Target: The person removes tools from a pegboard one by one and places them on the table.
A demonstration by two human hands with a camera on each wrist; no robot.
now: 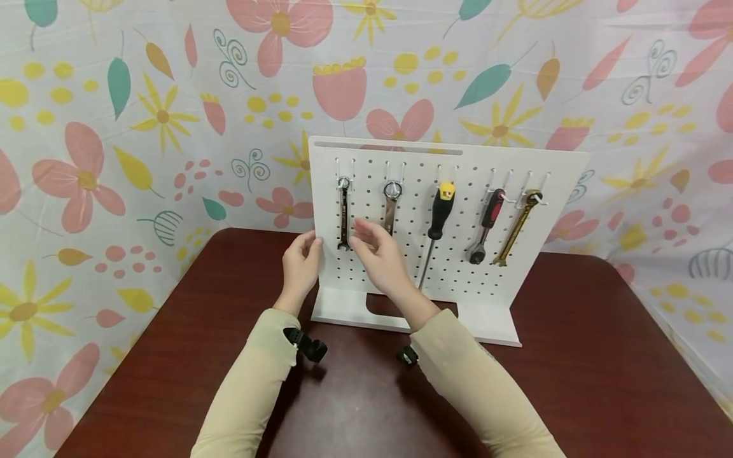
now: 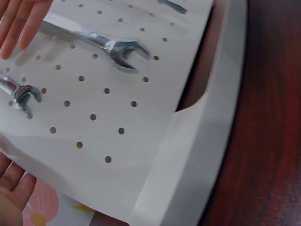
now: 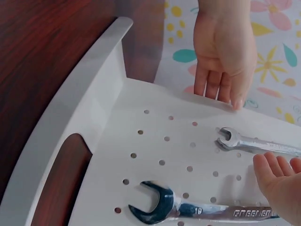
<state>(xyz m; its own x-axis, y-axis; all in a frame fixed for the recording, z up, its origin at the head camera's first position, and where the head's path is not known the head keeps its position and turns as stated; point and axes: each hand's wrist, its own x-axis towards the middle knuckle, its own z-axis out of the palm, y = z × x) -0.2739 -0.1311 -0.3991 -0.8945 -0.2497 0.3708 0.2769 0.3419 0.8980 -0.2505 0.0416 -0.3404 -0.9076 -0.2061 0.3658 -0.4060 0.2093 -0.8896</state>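
Observation:
A white pegboard [image 1: 469, 159] stands upright on the table. My left hand [image 1: 300, 264] pinches its left edge; in the right wrist view the thumb of that left hand [image 3: 225, 52] is at the edge and the fingers pass behind. My right hand [image 1: 383, 257] is held in front of the board, fingers loosely extended, nothing in it. Nearest to it hangs a small combination wrench [image 1: 344, 219], with its open jaw [image 3: 230, 140] pointing down. Partly behind the right hand hangs a larger combination wrench [image 1: 392, 207]. Contact between the right hand and either wrench is not visible.
Farther right on the board hang a screwdriver [image 1: 440, 213] with a black and yellow handle, a ratchet wrench [image 1: 488, 222] and a gold-coloured wrench [image 1: 518, 229]. The board's white base [image 1: 338, 308] sits on the dark red table [image 1: 343, 407]. Behind is a flowered cloth [image 1: 195, 159].

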